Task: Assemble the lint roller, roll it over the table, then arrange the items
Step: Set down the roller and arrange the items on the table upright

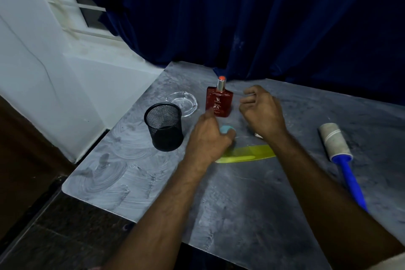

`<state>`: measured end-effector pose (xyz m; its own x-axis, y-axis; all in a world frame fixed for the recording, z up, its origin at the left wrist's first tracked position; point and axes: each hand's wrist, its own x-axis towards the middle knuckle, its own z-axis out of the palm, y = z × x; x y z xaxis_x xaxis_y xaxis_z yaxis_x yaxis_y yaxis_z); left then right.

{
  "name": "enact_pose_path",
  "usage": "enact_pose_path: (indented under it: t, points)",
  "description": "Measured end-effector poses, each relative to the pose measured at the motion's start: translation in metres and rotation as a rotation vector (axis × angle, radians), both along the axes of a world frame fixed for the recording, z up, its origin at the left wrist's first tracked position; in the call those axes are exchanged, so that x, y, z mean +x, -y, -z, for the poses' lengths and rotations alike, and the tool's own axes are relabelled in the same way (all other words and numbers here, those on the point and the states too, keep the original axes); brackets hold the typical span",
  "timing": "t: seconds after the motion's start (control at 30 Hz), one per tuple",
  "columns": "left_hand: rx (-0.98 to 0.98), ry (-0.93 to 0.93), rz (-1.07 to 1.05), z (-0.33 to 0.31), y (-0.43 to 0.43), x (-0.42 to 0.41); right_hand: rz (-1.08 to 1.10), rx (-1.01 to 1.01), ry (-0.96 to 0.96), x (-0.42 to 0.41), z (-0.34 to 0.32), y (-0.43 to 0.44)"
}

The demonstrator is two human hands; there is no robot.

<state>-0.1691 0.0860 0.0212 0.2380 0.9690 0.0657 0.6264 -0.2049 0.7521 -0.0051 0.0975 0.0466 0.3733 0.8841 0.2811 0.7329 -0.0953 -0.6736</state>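
Grey table fills the lower frame, smeared with whitish swirls at its left end. Dark blue curtain hangs behind it, its hem draped onto the far edge. White wall and a barred window at left.

Roller lies flat on the right side of the table, assembled: grubby white roll at the far end, blue handle pointing back toward the camera. Well apart from both hands, nobody touching it.

Black mesh cup stands upright, left of centre. Clear glass ashtray sits just behind it, close or touching, can't tell which. Red bottle stands upright just right of the ashtray, silver neck, orange cap.

Yellow-green comb lies flat, centre, running left-right between the two forearms, its left end hidden under the left hand.

Left hand, knuckles up, closed around a small light-blue round thing, mostly hidden by the fingers. Thumb reaches close to the bottle's base.

Right hand hovers just right of the bottle, fingers loosely curled, nothing gripped that I can see. Small pale object peeks out beneath the wrist, too hidden to identify.
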Motion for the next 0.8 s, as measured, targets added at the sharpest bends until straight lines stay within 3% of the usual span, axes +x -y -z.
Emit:
enact_pose_path:
  t: [0.13, 0.3, 0.43, 0.6, 0.8]
  points:
    - [0.03, -0.314, 0.054, 0.005, 0.014, 0.005, 0.028, -0.049, 0.112, -0.007, -0.001, 0.031]
    - [0.041, -0.398, 0.042, 0.005, 0.012, 0.006, 0.023, -0.208, 0.151, -0.019, 0.011, 0.05]
    - [0.108, -0.231, 0.006, 0.012, 0.017, 0.001, 0.047, -0.245, 0.073, -0.027, 0.018, 0.055]
    - [0.188, 0.131, -0.049, 0.02, 0.03, -0.003, -0.043, -0.183, -0.277, -0.033, 0.018, 0.054]
    - [0.195, 0.407, -0.11, 0.017, 0.029, -0.004, -0.138, 0.028, -0.182, -0.039, 0.011, 0.047]
